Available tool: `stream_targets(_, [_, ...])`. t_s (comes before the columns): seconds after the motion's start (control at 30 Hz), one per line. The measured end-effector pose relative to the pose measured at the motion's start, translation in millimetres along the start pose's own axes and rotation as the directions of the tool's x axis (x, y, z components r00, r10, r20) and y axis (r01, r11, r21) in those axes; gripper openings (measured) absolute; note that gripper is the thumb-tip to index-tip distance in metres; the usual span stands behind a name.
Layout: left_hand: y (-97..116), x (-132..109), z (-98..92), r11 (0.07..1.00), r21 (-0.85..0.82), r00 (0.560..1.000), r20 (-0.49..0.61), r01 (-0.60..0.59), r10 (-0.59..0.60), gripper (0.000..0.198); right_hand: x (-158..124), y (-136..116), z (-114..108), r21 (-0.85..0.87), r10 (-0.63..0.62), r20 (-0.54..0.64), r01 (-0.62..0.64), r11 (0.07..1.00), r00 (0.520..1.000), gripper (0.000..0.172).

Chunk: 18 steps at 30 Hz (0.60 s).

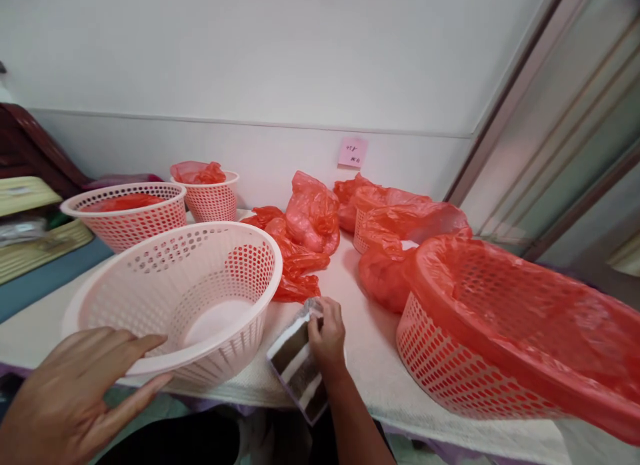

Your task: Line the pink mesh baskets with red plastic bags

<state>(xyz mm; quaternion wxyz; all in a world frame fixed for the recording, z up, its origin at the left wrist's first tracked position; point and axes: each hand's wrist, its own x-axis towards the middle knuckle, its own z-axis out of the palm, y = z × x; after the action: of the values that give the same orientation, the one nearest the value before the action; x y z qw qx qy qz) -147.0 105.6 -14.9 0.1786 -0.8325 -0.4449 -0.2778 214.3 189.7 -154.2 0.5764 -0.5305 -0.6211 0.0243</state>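
Striped cloth in hand; white basket bare, others with red plastic

Nearest, the left hand (85, 385) grasps the near rim of the white basket (230, 355), fingers over the inside and thumb outside. No lining or contents show in that basket.

The right hand (327, 335) is closed on the upper end of a folded striped cloth (299, 366), which is tilted near the table's front edge, just beside the white basket and outside it. Something clear, apparently plastic, shows at the gripped end.

To the right, the large basket (460, 372) has red plastic over its rim and inside. Its floor is hidden.

Farther in, loose red bags (305, 262) lie bunched on the white table cover (350, 282); whether they hold anything cannot be fully told. The rear basket (361, 228) is also draped in red film. At the left, the oval basket (135, 233) and the small basket (213, 202) both contain red plastic.

On the wall behind is a pink note (353, 153), its writing not reliably legible.

Assessment: work appears partway along. Red plastic is in place at four baskets; the white one remains without any, and the cloth is not yet set down.
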Motion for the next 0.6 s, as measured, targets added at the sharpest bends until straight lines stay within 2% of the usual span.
stream_targets(0.07, [0.0, -1.1, 0.6, 1.0, -0.014, 1.0, -0.001, 0.007, -0.007, 0.027, 4.3, -7.9, 21.2, 0.074, 0.003, 0.037, -0.005, 0.997, 0.999, 0.035])
stream_targets(0.17, [-0.7, -1.4, -0.3, 0.998, -0.041, 0.999, -0.004, 0.04, -0.04, 0.025, 15.1, -9.7, 46.6, 0.137, 0.115, 0.144, -0.134, 0.981, 0.983, 0.048])
stream_targets(0.27, [0.0, -1.8, 0.4, 0.998, -0.029, 0.998, -0.016, 0.058, -0.058, 0.023, 27.2, 0.9, 60.5, 0.031, 0.273, 0.249, -0.29, 0.957, 0.929, 0.063])
stream_targets(0.33, [0.8, -2.5, 2.0, 0.998, -0.014, 0.998, -0.026, 0.061, -0.061, 0.022, 31.5, 10.5, 65.6, -0.043, 0.337, 0.292, -0.34, 0.94, 0.895, 0.065])
stream_targets(0.4, [1.4, -3.5, 3.7, 0.997, 0.008, 0.997, -0.028, 0.076, -0.076, 0.02, 31.8, 18.5, 69.2, -0.059, 0.371, 0.315, -0.372, 0.926, 0.873, 0.053])
stream_targets(0.5, [2.3, -4.2, 5.0, 0.994, 0.028, 0.994, -0.019, 0.11, -0.11, 0.019, 29.4, 24.5, 71.9, -0.029, 0.411, 0.331, -0.426, 0.904, 0.849, 0.016])
stream_targets(0.53, [3.1, -3.7, 5.0, 0.994, 0.029, 0.994, -0.024, 0.109, -0.109, 0.019, 29.0, 25.3, 71.2, 0.002, 0.418, 0.33, -0.443, 0.896, 0.846, 0.009])
stream_targets(0.6, [5.8, -1.1, 4.2, 0.996, 0.034, 0.995, -0.045, 0.085, -0.083, 0.018, 29.1, 26.0, 66.2, 0.09, 0.432, 0.319, -0.48, 0.873, 0.844, 0.011])
